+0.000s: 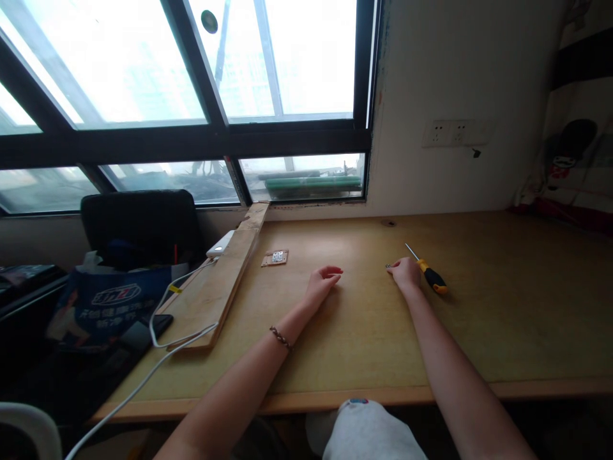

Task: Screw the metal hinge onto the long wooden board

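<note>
Careful: right hand (405, 275) narrow at bits (388, 266), can't tell grip; fumble could scatter them. Left hand (324, 285) loose, empty.

The screwdriver shaft (412, 252) looks metal, tabletop (364, 338) smooth wood.

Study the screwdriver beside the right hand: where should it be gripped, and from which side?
Probably best gripped around the handle of the screwdriver, from above and the person's right. The handle is thick and points back toward the person, while the thin shaft slants away; the right hand sits close on the left side, leaving less room there.
</note>
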{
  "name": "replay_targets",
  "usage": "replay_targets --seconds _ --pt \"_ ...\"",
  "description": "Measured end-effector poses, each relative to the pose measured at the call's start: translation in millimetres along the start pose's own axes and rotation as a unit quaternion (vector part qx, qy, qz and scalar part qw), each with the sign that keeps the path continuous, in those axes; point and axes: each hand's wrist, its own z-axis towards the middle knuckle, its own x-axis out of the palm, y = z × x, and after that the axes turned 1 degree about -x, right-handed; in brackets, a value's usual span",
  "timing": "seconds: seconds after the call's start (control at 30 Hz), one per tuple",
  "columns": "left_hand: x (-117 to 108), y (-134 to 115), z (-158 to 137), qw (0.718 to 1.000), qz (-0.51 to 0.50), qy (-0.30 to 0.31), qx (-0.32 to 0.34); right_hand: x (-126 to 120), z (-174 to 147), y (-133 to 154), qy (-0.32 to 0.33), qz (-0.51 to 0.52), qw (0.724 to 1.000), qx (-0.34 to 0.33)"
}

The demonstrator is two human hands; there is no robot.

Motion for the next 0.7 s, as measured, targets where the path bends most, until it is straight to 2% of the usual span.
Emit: replay_targets --seconds 0.13,0.7 --pt "-1 0 0 1.000 0.010 -0.007 0.005 -2 0 1 0.009 -0.045 0.998 0.032" --pt "-1 -3 -1 0.999 0.040 -0.018 0.006 -11 -6 2 -0.028 -0.108 0.993 0.044"
